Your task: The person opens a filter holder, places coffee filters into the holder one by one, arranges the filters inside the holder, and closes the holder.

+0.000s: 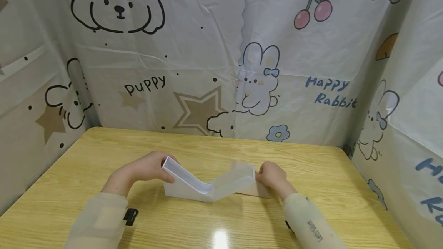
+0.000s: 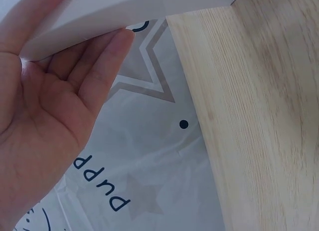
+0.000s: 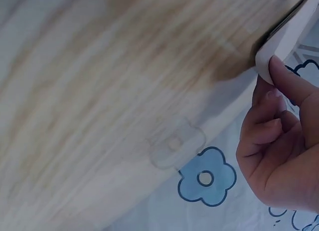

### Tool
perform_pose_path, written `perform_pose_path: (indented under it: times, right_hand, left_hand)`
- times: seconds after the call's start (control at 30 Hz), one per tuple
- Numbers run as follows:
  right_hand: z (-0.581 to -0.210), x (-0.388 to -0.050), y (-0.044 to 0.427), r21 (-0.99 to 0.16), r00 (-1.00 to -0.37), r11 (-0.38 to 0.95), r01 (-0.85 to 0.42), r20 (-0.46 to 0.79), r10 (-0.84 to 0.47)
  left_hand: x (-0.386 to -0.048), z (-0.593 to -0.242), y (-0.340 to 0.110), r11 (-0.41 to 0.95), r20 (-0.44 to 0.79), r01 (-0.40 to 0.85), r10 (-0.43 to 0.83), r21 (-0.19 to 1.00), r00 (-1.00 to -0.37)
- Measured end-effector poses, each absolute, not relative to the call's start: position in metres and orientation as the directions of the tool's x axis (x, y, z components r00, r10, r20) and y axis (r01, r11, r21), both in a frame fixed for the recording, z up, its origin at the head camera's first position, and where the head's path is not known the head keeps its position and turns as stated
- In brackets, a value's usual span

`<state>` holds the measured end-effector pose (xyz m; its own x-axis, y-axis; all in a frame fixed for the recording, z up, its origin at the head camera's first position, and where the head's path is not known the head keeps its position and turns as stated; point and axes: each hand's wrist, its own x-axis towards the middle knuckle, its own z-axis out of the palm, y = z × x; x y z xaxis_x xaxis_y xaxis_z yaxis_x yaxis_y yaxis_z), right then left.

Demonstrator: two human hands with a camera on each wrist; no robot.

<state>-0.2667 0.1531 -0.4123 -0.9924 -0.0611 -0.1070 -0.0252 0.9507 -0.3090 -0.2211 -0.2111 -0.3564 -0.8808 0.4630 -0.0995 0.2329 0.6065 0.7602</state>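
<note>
A white box-like piece [image 1: 188, 193], bent open in a shallow V, rests on the wooden table [image 1: 145, 229]. Its left part is a raised-edged panel, while the right part [image 1: 235, 181] is a blurred, tilted panel with a flap behind it. My left hand [image 1: 152, 166] grips the upper left end, thumb on the near side; in the left wrist view its fingers lie along the underside of the white piece [image 2: 114, 11]. At the right end, my right hand [image 1: 273, 176] pinches an edge between thumb and curled fingers, as the white edge [image 3: 274, 54] shows in the right wrist view.
A printed cloth [image 1: 204, 60] with cartoon drawings hangs behind the table and along both sides. The table's far edge [image 1: 214, 136] meets it. Light reflects off the tabletop near the front. A dark strap piece [image 1: 130, 216] shows by the left sleeve.
</note>
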Motion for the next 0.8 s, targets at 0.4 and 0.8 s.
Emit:
perform_pose_path:
  times: [0.4,0.8]
  right_hand:
    - [-0.394,-0.264,0.169,-0.428,-0.997,0.903,-0.033,-0.052,-0.061]
    - [-0.320,-0.255,0.174,-0.695,-0.992,0.709,-0.122,0.098,-0.075]
  left_hand:
    - [-0.224,-0.357,-0.208,0.606,-0.108,0.215,0.451,0.766,-0.886]
    - [-0.225,-0.356,-0.206,0.615,-0.096,0.236,0.457,0.753,-0.884]
